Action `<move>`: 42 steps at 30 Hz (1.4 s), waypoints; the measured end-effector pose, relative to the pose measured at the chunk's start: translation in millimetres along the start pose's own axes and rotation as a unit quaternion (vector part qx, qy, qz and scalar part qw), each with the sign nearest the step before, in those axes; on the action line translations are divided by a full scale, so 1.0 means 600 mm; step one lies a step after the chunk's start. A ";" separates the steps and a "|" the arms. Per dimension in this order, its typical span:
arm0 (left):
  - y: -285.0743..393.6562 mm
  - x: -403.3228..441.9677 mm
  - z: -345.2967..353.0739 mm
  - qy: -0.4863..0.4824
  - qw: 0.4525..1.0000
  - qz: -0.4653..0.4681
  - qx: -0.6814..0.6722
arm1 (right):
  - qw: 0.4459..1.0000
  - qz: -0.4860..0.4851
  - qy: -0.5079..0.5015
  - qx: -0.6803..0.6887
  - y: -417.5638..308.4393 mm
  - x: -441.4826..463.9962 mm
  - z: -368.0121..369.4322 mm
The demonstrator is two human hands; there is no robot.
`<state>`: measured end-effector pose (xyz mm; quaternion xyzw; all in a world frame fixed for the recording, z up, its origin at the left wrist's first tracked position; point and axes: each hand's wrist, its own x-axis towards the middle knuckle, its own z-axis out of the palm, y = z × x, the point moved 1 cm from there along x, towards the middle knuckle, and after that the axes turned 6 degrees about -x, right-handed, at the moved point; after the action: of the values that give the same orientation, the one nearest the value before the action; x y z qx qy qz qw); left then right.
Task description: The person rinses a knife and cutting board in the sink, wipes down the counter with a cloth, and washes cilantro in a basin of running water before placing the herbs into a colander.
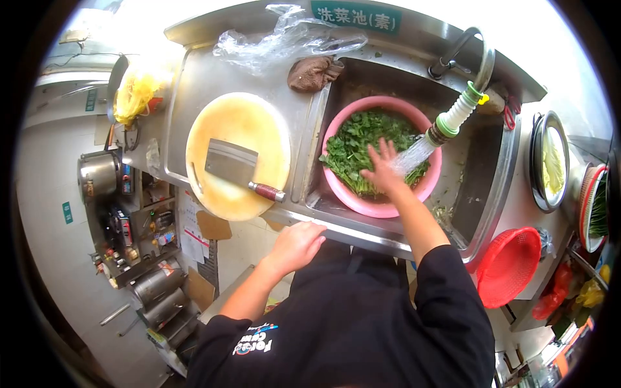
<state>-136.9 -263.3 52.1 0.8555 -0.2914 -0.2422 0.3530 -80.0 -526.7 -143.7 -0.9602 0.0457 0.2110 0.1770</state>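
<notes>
Splaying right fingers [383, 151], perhaps touching frilly greens [352, 145], round pink basin [369, 207]

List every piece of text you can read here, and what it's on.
"洗菜池(素)": large teal sign at the top.
"For": on the black shirt; the rest of that print is too blurred.
Too small to read: small teal wall sign and posted papers at left.

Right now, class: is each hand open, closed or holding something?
Left hand: at the silver metal sink edge; open or closed unclear.
Right hand: open, spread over leafy greens in the round pink basin.
</notes>
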 end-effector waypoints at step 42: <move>-0.101 0.213 0.135 0.047 0.960 -0.178 -0.213 | 0.987 0.020 0.097 -0.122 0.061 0.027 0.023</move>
<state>-76.2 -351.1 -71.2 0.8086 -0.0595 -0.3173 0.4919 -76.6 -556.4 -173.8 -0.9896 0.0553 0.1239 0.0487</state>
